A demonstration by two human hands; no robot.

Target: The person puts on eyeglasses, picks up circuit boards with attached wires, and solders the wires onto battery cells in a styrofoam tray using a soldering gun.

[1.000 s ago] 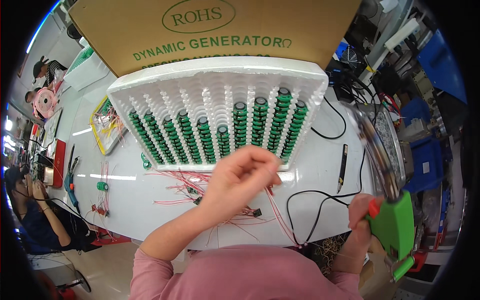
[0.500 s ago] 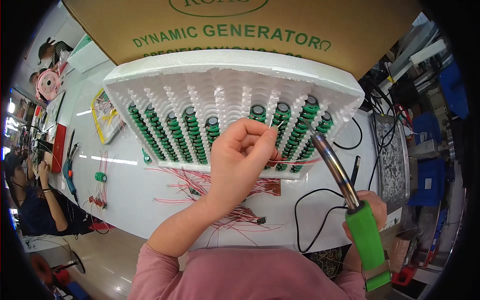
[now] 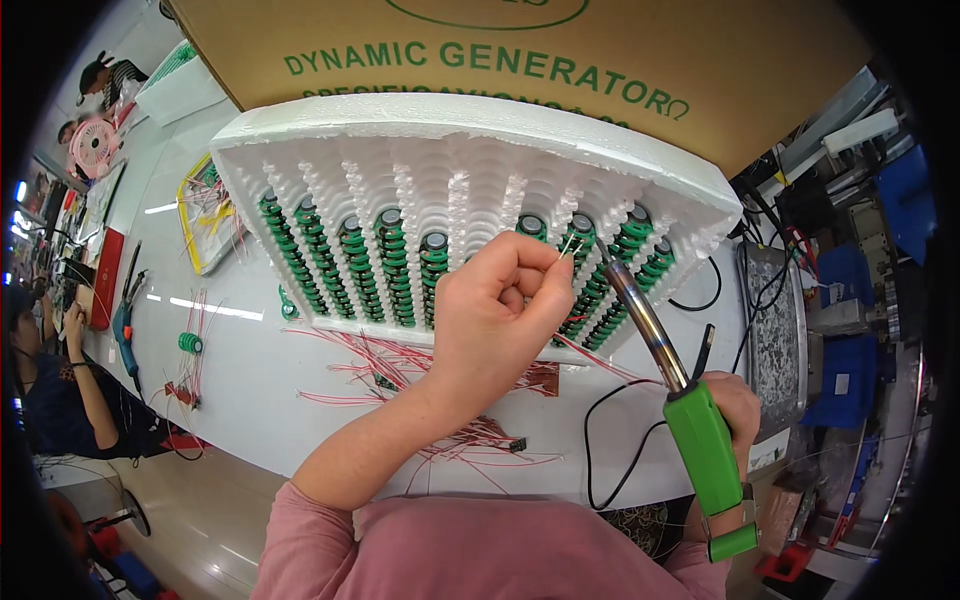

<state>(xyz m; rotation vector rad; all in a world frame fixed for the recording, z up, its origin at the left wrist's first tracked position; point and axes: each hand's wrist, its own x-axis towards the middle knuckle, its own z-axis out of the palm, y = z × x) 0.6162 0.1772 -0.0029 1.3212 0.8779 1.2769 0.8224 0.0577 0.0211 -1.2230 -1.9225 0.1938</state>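
Observation:
My left hand (image 3: 505, 300) is closed in a pinch on thin red and white wires (image 3: 607, 365). Their pale ends stick up past the fingertips, and the rest trails out to the right below the hand. In my closed right hand (image 3: 733, 405) is a soldering iron (image 3: 705, 455) with a green handle and a heat-stained metal barrel. Its tip points up and left, close to the wire ends; whether they touch I cannot tell. Behind both hands leans a white foam tray (image 3: 480, 130), its grooves holding rows of green ring-shaped coils (image 3: 395, 265).
A cardboard box (image 3: 520, 55) stands behind the tray. Red and white wires (image 3: 400, 370) lie heaped below it. A black cable (image 3: 590, 430) loops at right beside a worn metal tray (image 3: 775, 330). Left are a blue-handled tool (image 3: 124, 330) and a co-worker (image 3: 70, 380).
My left hand has shifted slightly right with the wires. The soldering iron has moved a little left, its tip nearer the wire ends. The whole view has turned slightly.

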